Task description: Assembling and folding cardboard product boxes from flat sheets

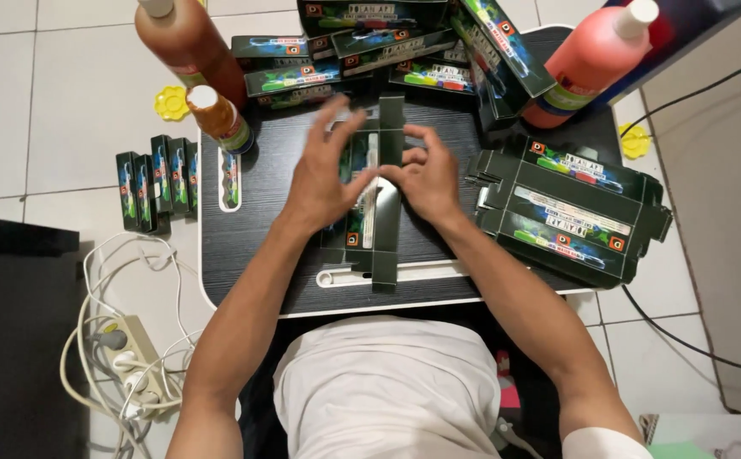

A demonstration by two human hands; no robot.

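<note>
Head view, the only one here, looking straight down at a small black worktop [277,280] over a white tiled floor. Both hands are on one dark green carton blank [376,212] lying flat near the middle of the worktop. The left hand [324,174] has its fingers spread and curled over the blank's left panel, gripping it. The right hand [428,174] pinches the right side near the top flaps. So both are grasping the same piece, not clenched empty and not let go.

The blank's long axis runs from the near edge of the worktop toward the far edge, with one end's flaps close to the near edge and the other pointing at the far pile. It looks mid-fold to me: the side panels are coming up, but it's not a closed box yet.

Progress-wise, I'd say somewhere in the middle. There's a heap of finished boxes [370,47] along the far edge, and a row of more boxes standing on the floor [156,180] just off the left edge. Still to go is a stack of flat blanks [570,212] at the right edge, overhanging it a bit.

Also around: a brown bottle [188,42] and a smaller brown bottle [220,117] at the far left corner, and a red bottle [596,59] at the far right corner.
</note>
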